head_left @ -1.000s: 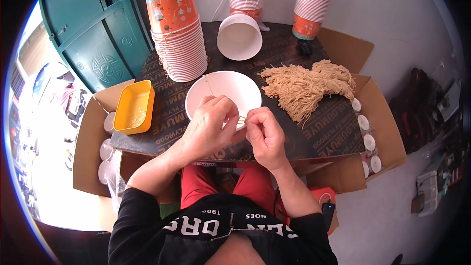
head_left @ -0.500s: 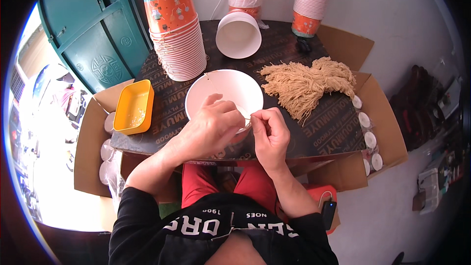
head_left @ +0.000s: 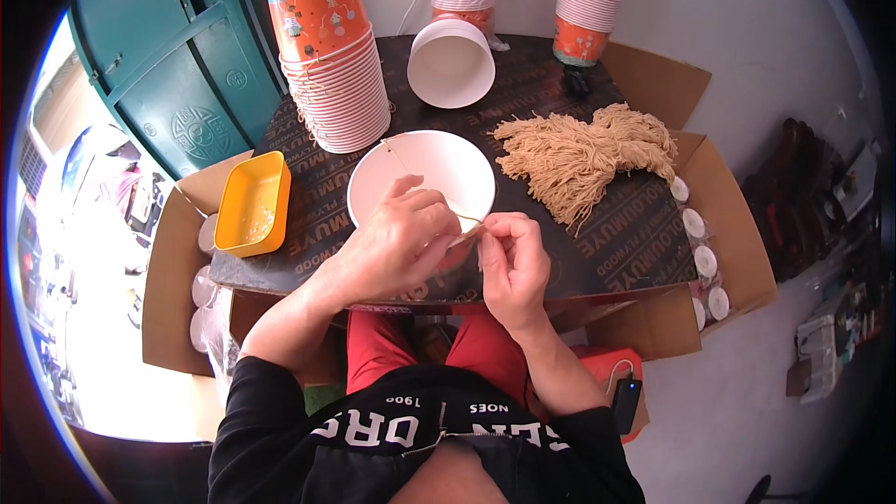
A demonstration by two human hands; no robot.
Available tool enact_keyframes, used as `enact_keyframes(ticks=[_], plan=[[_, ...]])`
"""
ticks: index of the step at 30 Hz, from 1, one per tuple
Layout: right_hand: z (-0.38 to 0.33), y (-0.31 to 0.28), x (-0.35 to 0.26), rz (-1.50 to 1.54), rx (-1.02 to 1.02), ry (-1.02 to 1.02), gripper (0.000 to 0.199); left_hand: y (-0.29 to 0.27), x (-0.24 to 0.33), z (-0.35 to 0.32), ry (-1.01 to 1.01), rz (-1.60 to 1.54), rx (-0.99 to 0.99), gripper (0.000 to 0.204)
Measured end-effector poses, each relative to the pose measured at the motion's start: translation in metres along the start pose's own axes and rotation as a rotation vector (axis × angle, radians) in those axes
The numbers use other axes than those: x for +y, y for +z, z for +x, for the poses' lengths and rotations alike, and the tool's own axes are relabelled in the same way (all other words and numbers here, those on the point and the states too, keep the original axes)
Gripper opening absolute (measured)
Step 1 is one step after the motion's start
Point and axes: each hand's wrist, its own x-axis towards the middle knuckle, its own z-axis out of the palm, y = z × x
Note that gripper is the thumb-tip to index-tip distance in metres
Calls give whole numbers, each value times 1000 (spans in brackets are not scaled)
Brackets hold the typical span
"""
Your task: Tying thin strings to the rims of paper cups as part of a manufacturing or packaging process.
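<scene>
A white-lined paper bucket [head_left: 373, 173] stands in front of me on the table, its open mouth facing up toward me. My left hand [head_left: 406, 238] is closed at its near rim, fingers curled; its fingertips meet a thin tan string [head_left: 469, 218]. Beside it, my right hand [head_left: 515, 261] pinches the other part of that string between thumb and forefinger, just off the rim. A strand of string also crosses the bucket's far rim. The left fingers partly hide the near rim and the bucket's orange outside.
A tall stack of orange paper buckets [head_left: 336, 98] rises behind on the left. Another white bucket [head_left: 451, 70] lies tipped at the back. A yellow tray [head_left: 273, 179] with small white bits sits left; a bundle of tan strings [head_left: 583, 159] lies right. Cardboard boxes [head_left: 742, 261] flank the table.
The bucket has shifted slightly left. My right fingers have moved a little, and more of the string shows between my two hands.
</scene>
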Motion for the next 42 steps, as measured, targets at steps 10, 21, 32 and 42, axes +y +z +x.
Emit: enact_keyframes(ticks=[10,21,32,42], plan=[[8,2,-8,-331,14,-291,21,2,3,0,-149,-106,33,5],[12,7,-14,-370,37,-305,19,0,4,3,-78,-115,-11,5],[18,3,-22,-383,-69,-198,16,1,3,1,-50,-137,4,9],[18,0,-31,-328,-173,-94,14,5,0,0,-54,-134,35,10]])
